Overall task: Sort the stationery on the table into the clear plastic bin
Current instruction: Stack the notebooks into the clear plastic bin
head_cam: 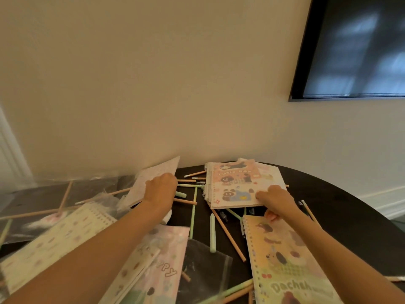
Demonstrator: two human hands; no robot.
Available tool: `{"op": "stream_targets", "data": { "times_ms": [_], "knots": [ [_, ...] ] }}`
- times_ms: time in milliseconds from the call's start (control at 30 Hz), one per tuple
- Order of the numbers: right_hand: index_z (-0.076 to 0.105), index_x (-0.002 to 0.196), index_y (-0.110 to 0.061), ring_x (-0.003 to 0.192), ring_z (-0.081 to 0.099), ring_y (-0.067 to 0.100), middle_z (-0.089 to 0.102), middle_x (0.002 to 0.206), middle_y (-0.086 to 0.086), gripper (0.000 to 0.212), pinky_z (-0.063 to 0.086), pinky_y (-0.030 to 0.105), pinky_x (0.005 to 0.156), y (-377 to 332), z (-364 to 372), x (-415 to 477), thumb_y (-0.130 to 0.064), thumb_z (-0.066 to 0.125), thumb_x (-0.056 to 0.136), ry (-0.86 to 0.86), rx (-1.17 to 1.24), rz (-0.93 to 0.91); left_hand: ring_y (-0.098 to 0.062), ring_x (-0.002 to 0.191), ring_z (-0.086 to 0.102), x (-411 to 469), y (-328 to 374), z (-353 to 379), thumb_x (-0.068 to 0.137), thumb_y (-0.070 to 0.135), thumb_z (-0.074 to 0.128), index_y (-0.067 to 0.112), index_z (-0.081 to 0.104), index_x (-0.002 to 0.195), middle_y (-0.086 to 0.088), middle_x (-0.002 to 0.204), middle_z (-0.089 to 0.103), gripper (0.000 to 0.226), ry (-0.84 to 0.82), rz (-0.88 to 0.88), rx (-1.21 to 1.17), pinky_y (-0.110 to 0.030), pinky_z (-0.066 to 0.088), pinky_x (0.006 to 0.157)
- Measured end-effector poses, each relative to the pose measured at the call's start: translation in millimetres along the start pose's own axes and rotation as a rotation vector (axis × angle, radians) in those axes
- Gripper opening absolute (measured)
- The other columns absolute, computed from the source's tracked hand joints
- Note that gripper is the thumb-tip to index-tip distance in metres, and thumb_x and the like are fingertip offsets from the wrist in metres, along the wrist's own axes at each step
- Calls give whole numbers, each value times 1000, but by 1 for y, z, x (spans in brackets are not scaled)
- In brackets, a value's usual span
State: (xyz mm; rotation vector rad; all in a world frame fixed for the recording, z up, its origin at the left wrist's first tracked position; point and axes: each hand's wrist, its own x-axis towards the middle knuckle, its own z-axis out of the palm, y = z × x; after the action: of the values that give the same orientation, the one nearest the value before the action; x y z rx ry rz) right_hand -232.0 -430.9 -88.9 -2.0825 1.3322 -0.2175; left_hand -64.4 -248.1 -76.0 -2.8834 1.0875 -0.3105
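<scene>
Head view is showing your left hand (161,189) curling its fingers over the edge of a white patterned notebook (153,181), which is tilting up off the pile, while your right hand (275,201) is pinching the near corner of a pink notebook (236,185), fingers on top and thumb underneath. That pink cover is carrying cartoon animals and blurred lettering that is reading roughly "CUTIE DAY"; it is lying on top of a small stack of spiral notebooks near the wall (153,84). Just beside your right wrist a yellow notebook (285,260) is showing "Dachsh" along its lower edge, and under your left forearm a pastel notebook (166,255) is showing the letters "PPY". Wooden pencils (228,235) and green pens (212,233) are lying crossed between the books on the dark table (328,205). Crinkled clear plastic (32,198) is covering the left side, too blurred to make out its shape. A dark screen (355,47) is hanging at upper right.
</scene>
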Motion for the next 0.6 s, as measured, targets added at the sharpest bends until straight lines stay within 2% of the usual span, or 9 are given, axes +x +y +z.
{"op": "stream_targets", "data": {
  "times_ms": [100,167,200,267,333,400,433,500,600],
  "knots": [
    [43,79,-14,67,62,18,54,71,3,21,53,29,70,-1,-3,-9,-30,47,93,78,-201,-57,-21,102,61,-3,-5,-20,94,12,51,7,46,121,-9,114,60,28,180,-23,-83,-28,48,85],
    [48,89,-11,76,58,18,51,74,1,17,49,29,71,-7,-5,-17,-28,49,93,226,-219,-161,-22,100,61,-6,-4,-32,97,10,45,6,44,123,-10,114,60,26,288,3,-180,-27,48,81],
    [51,94,-9,76,57,18,54,77,3,17,49,30,71,-12,-5,-23,-26,49,93,239,-135,-199,-22,99,61,-10,-2,-38,97,10,42,7,44,123,-10,114,59,26,345,40,-217,-27,47,80],
    [58,103,-5,75,61,20,64,86,12,23,53,32,71,-25,-6,-37,-24,48,95,72,264,-197,-24,98,59,-21,0,-49,96,4,43,6,45,124,-10,112,59,29,466,160,-252,-27,45,80],
    [58,109,-3,77,67,23,68,90,17,35,54,30,66,-36,-5,-53,-32,42,99,-250,778,-150,-31,99,61,-33,-4,-57,82,-11,57,0,52,120,-15,108,62,39,617,370,-239,-37,47,89],
    [54,114,-1,95,65,29,66,104,22,52,54,36,76,-40,-6,-65,-45,31,99,-497,1186,-138,-34,99,65,-42,-17,-56,67,-16,67,-5,59,113,-20,106,66,48,785,551,-152,-49,45,93],
    [51,117,0,102,62,32,63,110,23,58,53,40,82,-40,-6,-72,-50,28,99,-568,1355,-138,-34,100,65,-50,-25,-56,67,-16,66,-5,59,113,-21,108,66,47,831,632,-98,-52,44,94],
    [48,123,-3,109,58,36,61,116,24,63,52,47,88,-39,-5,-83,-56,26,96,-607,1615,-144,-33,103,64,-67,-41,-54,79,-8,53,1,54,117,-19,112,65,39,858,758,-16,-49,41,99],
    [51,118,-6,107,60,38,61,118,23,67,53,51,80,-29,-4,-98,-63,28,92,-619,1816,-126,-33,110,60,-86,-67,-48,83,-1,38,8,46,122,-19,121,61,41,824,822,31,-45,30,107]
  ]
}}
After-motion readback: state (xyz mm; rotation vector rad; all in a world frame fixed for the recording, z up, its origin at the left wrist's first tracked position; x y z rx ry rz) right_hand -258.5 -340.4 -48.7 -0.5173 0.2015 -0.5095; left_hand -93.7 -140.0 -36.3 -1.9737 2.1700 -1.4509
